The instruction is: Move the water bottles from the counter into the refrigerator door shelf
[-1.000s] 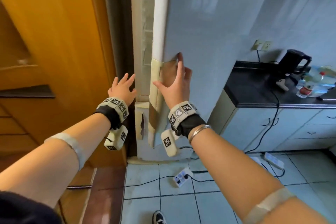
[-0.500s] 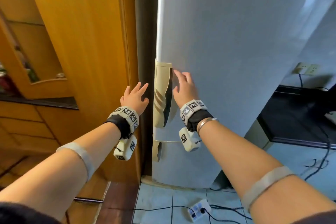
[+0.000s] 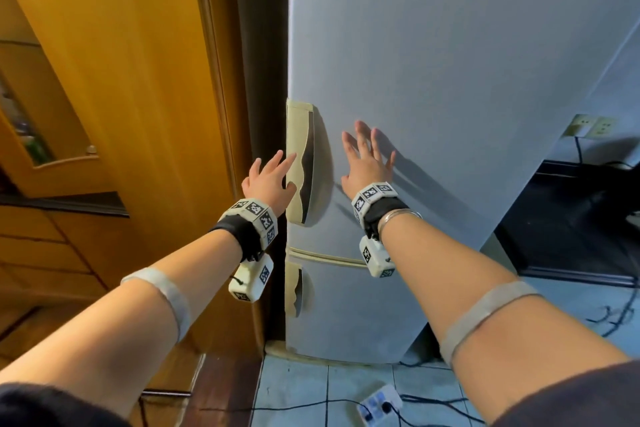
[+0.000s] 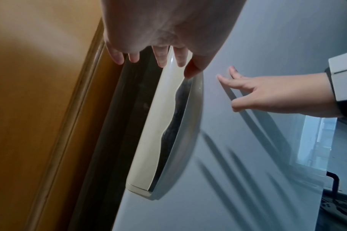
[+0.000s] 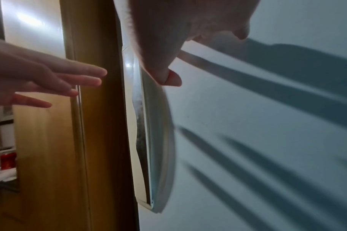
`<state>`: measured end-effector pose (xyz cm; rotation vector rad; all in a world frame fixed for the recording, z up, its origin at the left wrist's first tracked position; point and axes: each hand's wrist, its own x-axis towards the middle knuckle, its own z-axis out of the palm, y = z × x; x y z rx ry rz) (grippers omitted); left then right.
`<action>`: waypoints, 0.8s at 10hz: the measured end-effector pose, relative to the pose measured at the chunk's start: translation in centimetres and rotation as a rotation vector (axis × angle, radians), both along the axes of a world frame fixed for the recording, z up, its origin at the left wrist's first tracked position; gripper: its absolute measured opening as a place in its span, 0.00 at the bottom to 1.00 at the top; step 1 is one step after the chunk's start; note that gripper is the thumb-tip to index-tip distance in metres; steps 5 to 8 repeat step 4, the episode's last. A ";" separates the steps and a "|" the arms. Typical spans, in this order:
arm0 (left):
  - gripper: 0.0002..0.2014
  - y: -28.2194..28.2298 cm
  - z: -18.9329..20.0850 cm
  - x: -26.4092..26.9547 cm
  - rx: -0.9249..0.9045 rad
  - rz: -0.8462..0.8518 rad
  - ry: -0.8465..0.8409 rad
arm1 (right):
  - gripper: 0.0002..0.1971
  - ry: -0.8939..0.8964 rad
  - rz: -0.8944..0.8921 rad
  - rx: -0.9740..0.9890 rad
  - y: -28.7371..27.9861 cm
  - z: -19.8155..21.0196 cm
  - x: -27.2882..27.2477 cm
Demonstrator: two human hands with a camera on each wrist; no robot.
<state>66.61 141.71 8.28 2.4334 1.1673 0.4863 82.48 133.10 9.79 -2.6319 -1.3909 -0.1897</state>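
A narrow kitchen corner: pale grey refrigerator door (image 3: 450,80) closed beside an orange wooden cabinet (image 3: 121,80). Left hand (image 3: 268,180) and right hand (image 3: 367,163) splayed, holding nothing. Water bottles unseen; likely smooth, moderately heavy, best gripped mid-body.

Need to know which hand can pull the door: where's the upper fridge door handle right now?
In the head view the cream upper door handle sits on the refrigerator door's left edge, between the left hand and the right hand.
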 end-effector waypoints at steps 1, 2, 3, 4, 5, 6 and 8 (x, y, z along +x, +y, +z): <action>0.29 0.0 -0.1 0.6 0.014 -0.013 -0.003 | 0.43 -0.001 0.011 -0.004 0.0 -0.1 0.0; 0.29 -0.3 -0.1 0.9 -0.004 -0.029 -0.002 | 0.41 0.007 -0.002 -0.017 -0.3 0.8 -0.4; 0.28 -1.5 -0.2 0.9 0.016 -0.057 -0.032 | 0.30 0.080 0.016 0.032 -1.1 2.4 -0.9; 0.27 -2.3 -0.3 0.8 0.048 -0.108 -0.090 | 0.18 0.191 0.040 0.226 -3.2 5.0 -1.3; 0.27 -2.3 -0.3 0.8 0.048 -0.108 -0.090 | 0.18 0.191 0.040 0.226 -3.2 5.0 -1.3; 0.27 -2.3 -0.3 0.8 0.048 -0.108 -0.090 | 0.18 0.191 0.040 0.226 -3.2 5.0 -1.3; 0.27 -2.3 -0.3 0.8 0.048 -0.108 -0.090 | 0.18 0.191 0.040 0.226 -3.2 5.0 -1.3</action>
